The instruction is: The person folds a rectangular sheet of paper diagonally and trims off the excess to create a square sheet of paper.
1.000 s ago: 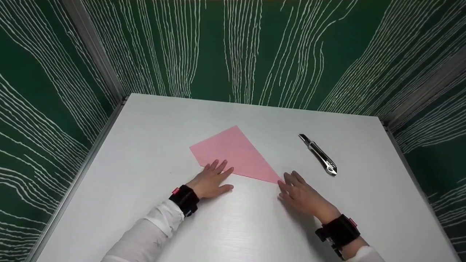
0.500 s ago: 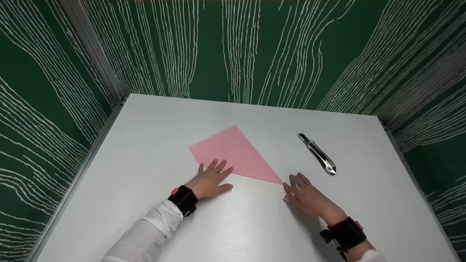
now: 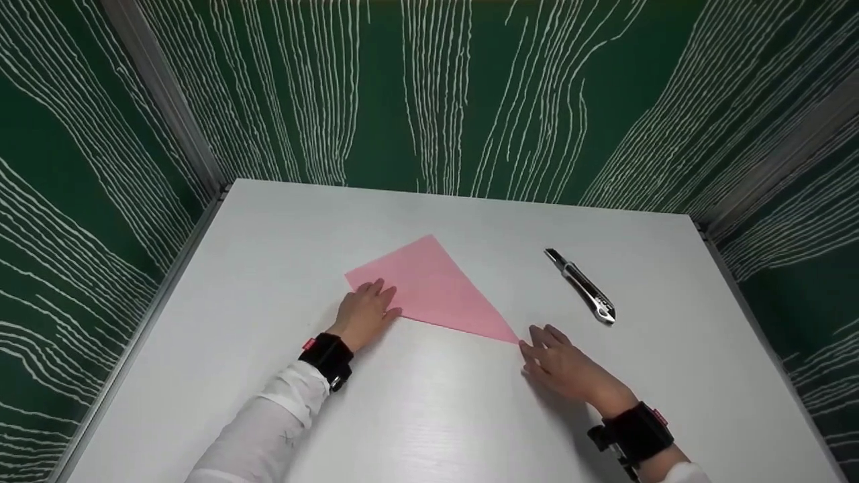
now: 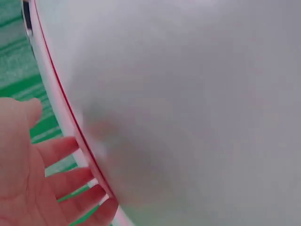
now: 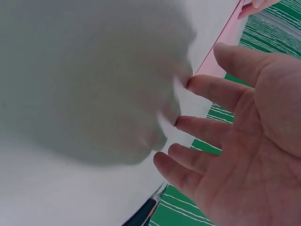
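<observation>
A folded sheet of pink paper (image 3: 436,288) lies flat on the white table (image 3: 429,402), its long tip pointing right toward me. My left hand (image 3: 366,312) rests on the paper's lower left part, fingers extended over the edge. The left wrist view shows those fingertips (image 4: 70,181) along the paper's edge. At the right tip, my right hand (image 3: 567,365) touches the paper with a fingertip; its fingers are spread and relaxed, as the right wrist view shows with the palm (image 5: 263,136). Neither hand is curled around anything.
A utility knife (image 3: 582,287) lies on the table right of the paper, beyond my right hand. Green panels (image 3: 517,100) with white wavy lines stand behind and beside the table. Both wrists wear black bands.
My left hand has slid left along the paper's lower edge toward its left corner. My right hand shifted slightly right and stays at the tip. The knife lies as before.
</observation>
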`<move>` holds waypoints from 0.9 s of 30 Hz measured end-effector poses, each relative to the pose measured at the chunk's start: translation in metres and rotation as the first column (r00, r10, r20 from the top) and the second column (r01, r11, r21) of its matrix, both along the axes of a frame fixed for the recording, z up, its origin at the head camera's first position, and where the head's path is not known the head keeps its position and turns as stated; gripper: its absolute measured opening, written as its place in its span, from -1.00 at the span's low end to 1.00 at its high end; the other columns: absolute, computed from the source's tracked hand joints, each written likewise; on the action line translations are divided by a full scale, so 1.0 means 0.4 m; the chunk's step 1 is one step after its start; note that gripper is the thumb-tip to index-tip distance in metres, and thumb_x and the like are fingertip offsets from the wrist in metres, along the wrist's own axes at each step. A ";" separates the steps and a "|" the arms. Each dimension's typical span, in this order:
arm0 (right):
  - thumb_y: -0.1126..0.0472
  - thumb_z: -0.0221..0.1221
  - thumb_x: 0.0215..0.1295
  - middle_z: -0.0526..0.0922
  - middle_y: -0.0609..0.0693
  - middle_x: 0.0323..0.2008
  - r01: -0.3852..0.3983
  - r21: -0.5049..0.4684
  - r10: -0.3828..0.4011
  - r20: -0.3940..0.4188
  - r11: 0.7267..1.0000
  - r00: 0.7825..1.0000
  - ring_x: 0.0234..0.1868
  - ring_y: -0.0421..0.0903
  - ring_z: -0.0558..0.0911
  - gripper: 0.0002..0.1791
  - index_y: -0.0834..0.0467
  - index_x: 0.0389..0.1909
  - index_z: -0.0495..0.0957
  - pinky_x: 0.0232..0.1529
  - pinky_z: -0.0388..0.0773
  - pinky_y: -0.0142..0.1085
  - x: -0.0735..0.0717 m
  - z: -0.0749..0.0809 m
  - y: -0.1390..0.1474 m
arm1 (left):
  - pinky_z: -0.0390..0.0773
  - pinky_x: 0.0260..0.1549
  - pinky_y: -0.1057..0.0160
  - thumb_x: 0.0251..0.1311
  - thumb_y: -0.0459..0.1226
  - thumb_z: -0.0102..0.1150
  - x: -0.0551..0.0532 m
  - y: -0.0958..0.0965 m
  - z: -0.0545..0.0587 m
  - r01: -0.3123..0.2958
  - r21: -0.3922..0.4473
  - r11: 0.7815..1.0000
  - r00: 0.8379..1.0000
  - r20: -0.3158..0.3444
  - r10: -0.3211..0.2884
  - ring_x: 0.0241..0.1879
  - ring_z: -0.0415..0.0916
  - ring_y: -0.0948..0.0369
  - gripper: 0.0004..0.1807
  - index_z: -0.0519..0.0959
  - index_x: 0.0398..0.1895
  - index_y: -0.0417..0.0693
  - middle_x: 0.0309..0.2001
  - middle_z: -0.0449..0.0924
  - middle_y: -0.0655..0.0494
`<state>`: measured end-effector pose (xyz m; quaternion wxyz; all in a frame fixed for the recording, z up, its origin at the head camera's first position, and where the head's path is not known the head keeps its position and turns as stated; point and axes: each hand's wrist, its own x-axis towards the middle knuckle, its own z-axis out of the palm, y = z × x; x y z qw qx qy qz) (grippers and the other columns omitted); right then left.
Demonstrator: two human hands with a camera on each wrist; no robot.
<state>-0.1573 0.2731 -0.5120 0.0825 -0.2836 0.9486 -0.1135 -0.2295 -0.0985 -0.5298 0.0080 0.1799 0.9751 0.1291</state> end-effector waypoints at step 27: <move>0.28 0.16 0.37 0.71 0.23 -0.21 0.022 -0.085 -0.031 -0.106 0.996 0.994 0.13 0.27 0.60 -0.79 0.25 -0.42 0.68 0.14 0.55 0.10 -0.033 0.007 -0.027 | 0.40 0.20 -0.16 -0.13 -0.03 0.59 -0.104 -0.073 0.012 -0.308 0.238 0.921 0.937 0.242 0.251 0.26 0.24 -0.21 -0.01 0.33 0.33 -0.30 0.28 0.30 -0.35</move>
